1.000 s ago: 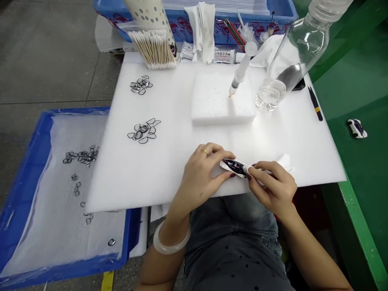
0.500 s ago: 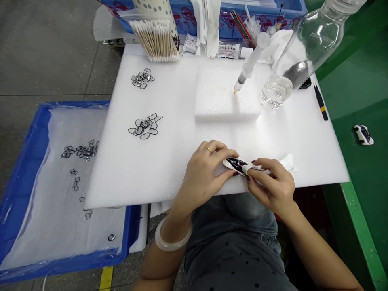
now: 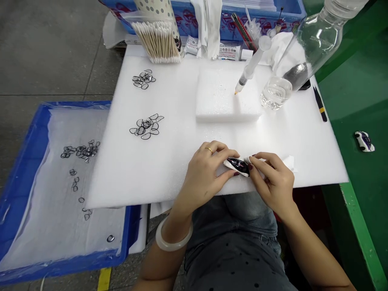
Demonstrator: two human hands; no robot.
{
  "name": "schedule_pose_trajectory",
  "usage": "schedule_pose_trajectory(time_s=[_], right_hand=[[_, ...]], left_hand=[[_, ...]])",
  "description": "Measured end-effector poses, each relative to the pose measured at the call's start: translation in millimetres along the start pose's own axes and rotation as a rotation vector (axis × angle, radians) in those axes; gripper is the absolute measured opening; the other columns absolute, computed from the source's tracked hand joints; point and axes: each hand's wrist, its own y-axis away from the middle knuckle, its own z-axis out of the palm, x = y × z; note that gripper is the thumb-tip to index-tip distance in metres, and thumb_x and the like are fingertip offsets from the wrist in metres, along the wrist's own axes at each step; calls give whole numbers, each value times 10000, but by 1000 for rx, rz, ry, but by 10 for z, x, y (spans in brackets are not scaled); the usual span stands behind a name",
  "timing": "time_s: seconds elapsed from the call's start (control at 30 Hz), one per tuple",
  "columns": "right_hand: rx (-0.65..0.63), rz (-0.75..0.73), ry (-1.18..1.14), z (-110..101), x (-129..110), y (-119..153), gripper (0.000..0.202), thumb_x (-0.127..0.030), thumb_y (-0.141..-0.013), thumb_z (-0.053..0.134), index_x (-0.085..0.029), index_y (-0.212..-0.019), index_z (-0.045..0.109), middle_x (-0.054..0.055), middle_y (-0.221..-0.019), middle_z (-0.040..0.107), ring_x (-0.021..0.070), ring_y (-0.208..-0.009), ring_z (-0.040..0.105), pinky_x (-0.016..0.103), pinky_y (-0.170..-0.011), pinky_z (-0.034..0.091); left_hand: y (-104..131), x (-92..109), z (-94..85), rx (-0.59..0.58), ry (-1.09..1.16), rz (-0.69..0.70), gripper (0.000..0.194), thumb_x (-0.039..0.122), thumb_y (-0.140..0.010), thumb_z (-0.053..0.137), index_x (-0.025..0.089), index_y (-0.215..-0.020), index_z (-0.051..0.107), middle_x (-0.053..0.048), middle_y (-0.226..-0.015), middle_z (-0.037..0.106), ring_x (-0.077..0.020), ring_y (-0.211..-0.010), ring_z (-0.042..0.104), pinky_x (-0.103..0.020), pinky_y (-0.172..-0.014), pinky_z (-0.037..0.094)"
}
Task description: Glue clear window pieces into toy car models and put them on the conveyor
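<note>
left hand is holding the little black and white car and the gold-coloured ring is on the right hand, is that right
Not quite: the gold-coloured ring is on a finger of the left hand, not on the right hand, as the head view shows. The left hand is indeed holding the little black and white car.

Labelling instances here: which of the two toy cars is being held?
The toy car near the front edge of the white foam board, pinched by the left hand; the other toy car lies untouched on the green surface.
</note>
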Motion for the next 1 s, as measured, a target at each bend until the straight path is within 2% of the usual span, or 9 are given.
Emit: schedule_pose_trajectory(time_s=[0.13, 0.33, 0.43, 0.53, 0.6, 0.73, 0.8, 0.93, 1.0], right_hand=[[95, -110, -1, -13, 16, 36, 252, -50, -845, 656, -200, -1047, 668, 48, -927, 640, 97, -650, 566, 223, -504, 446], [15, -219, 76, 7, -50, 120, 176, -85, -830, 658, -176, -980, 673, 82, -930, 640, 135, -672, 545, 269, -540, 457], [-105, -209, 17, -87, -136, 86, 132, -90, -849, 637, -157, -954, 682, 76, -894, 620, 116, -643, 542, 251, -530, 456], [-245, -209, -91, -293, -129, -38, 161, -84, -875, 610, -153, -1002, 680, 67, -913, 631, 103, -676, 590, 227, -554, 483], [-206, -176, -53, -449, -45, -160, 212, -92, -883, 608, -173, -1065, 680, 77, -977, 660, 130, -754, 630, 252, -625, 518], [51, -82, 329, -614, 133, -327, 278, -180, -854, 685, -199, -1131, 701, 131, -1153, 680, 298, -1007, 631, 473, -866, 503], [64, -65, 306, -578, 142, -309, 222, -186, -848, 700, -209, -1068, 717, 116, -1114, 698, 306, -1014, 641, 487, -876, 483], [-123, -30, 16, -362, 51, -153, 178, -163, -881, 675, -241, -1039, 702, 42, -996, 717, 213, -910, 668, 393, -805, 471], [-153, 2, -44, -258, 15, -92, 196, -183, -894, 671, -246, -1078, 694, 38, -1021, 717, 202, -910, 662, 387, -803, 463]], left_hand=[[0, -4, 7, 6, -1, 7, 245, 221, -844, 748, 221, -1076, 668, -12, -1017, 606, -200, -1002, 539, -355, -899, 461], [5, -14, 9, 20, -3, 17, 268, 182, -835, 742, 227, -1086, 659, -12, -1027, 598, -204, -1010, 539, -363, -910, 463], [7, -8, -10, -17, -10, 35, 264, 160, -853, 706, 222, -1104, 650, -23, -1043, 591, -212, -1007, 536, -378, -903, 467], [6, -10, -28, -46, -11, 55, 246, 150, -888, 659, 216, -1125, 645, -33, -1055, 593, -217, -1008, 534, -386, -901, 468], [9, -21, -28, -38, -12, 59, 250, 145, -887, 663, 220, -1125, 647, -31, -1051, 596, -217, -1009, 536, -386, -902, 467], [19, -30, -12, -21, -10, 53, 276, 124, -867, 684, 223, -1122, 649, -24, -1046, 598, -211, -1007, 542, -378, -893, 469], [21, -21, -6, -20, -11, 52, 263, 135, -873, 680, 226, -1118, 652, -22, -1043, 599, -207, -1005, 544, -376, -892, 470], [20, -2, -4, -10, -13, 39, 237, 218, -874, 704, 233, -1106, 657, -18, -1023, 603, -208, -1003, 544, -378, -881, 473], [21, -3, -2, 0, -15, 30, 249, 256, -865, 722, 237, -1105, 658, -18, -1022, 603, -212, -1009, 542, -381, -883, 472]])
